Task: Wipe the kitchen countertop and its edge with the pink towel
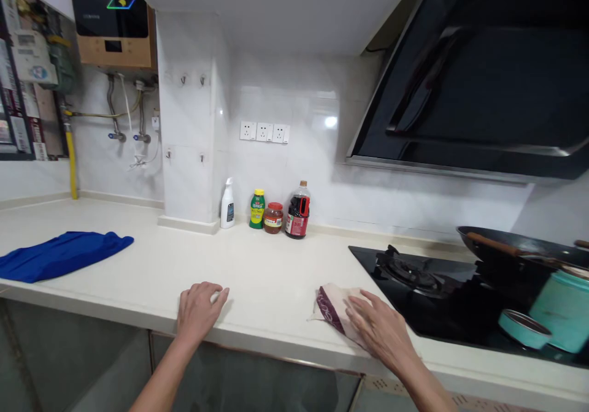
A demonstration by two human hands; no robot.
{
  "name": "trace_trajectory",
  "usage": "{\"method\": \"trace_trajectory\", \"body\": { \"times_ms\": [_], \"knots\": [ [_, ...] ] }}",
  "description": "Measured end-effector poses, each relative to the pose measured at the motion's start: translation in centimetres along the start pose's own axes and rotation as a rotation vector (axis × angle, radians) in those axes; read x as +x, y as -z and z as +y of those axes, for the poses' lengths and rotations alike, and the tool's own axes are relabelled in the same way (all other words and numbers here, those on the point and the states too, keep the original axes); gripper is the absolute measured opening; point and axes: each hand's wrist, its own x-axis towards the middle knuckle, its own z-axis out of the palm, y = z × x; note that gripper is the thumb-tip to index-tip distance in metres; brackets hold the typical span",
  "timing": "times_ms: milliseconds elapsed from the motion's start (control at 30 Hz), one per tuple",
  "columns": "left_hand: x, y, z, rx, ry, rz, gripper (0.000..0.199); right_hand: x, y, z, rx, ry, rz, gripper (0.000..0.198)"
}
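My right hand [381, 332] presses down on a cream cloth [338, 298] with a dark purple band, near the counter's front edge and left of the stove. The fingers bend over the cloth's right side, and their tips are partly hidden in its folds. My left hand [200, 311] rests at the front of the pale counter [257, 277] with nothing in it. Its fingers are loosely curved and the thumb stands apart. A gap of bare counter lies between the two hands.
A blue cloth [64, 255] lies at the left. Along the wall stand a white spray bottle [227, 206], a green bottle [257, 209], a red-lidded jar [273, 219] and a dark sauce bottle [297, 213]. Right are the black stove [442, 314], a wok [488, 240] and a turquoise canister [564, 311].
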Motion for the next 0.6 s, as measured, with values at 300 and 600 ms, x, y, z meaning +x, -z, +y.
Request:
{"method": "trace_trajectory", "body": {
  "times_ms": [300, 600],
  "knots": [
    [-0.3, -0.2, -0.2, -0.018, -0.029, 0.010, 0.031, 1.4, -1.2, 2.3, 0.021, 0.108, -0.362, 0.067],
    [-0.4, -1.3, -0.6, -0.038, -0.088, 0.120, 0.027, 8.8, -4.8, 3.1, -0.050, -0.136, -0.286, 0.068]
  ]
}}
